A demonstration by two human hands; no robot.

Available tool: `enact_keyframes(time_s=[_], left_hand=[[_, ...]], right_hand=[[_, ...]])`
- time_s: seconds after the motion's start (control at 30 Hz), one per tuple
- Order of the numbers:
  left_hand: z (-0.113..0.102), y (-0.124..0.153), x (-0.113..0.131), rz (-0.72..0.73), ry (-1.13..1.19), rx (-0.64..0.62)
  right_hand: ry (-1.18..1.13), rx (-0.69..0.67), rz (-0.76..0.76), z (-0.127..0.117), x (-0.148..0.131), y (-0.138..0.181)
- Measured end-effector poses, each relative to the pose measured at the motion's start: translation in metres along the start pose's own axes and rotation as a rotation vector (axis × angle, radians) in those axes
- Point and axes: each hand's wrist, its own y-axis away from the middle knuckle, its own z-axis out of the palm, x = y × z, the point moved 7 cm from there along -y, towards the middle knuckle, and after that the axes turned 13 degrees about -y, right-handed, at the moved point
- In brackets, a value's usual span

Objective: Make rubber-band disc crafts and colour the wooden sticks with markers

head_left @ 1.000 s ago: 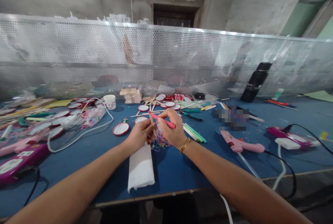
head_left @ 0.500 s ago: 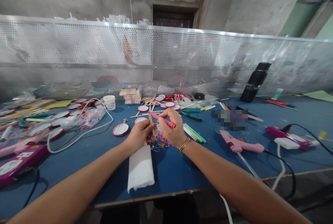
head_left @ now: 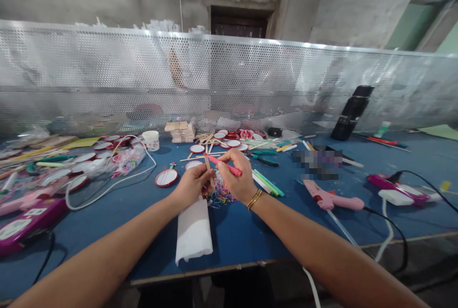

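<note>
My right hand (head_left: 236, 178) is closed round a pink stick (head_left: 222, 164) that points up and to the left. My left hand (head_left: 193, 183) pinches a thin wooden stick (head_left: 209, 169) just beside it; the two sticks cross between my hands. Under the hands lies a heap of small coloured rubber bands (head_left: 222, 193) on the blue table (head_left: 250, 231). A folded white cloth (head_left: 193, 231) lies below my left wrist. A gold bracelet (head_left: 254, 199) circles my right wrist.
A pink glue gun (head_left: 327, 198) with a black cord lies to the right, a purple device (head_left: 397, 189) beyond it. Round red-rimmed discs (head_left: 166, 177), wooden sticks, pliers (head_left: 264, 158), a white cup (head_left: 150, 139) and coloured sticks (head_left: 267, 182) litter the table. A perforated metal screen (head_left: 229, 79) stands behind.
</note>
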Motion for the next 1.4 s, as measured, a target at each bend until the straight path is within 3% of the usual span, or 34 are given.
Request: enact_keyframes(time_s=[1.4], left_hand=[[0.0, -0.0021, -0.0048, -0.012, 0.004, -0.003]], right_hand=[[0.018, -0.001, 0.007, -0.0001, 0.0025, 0.0005]])
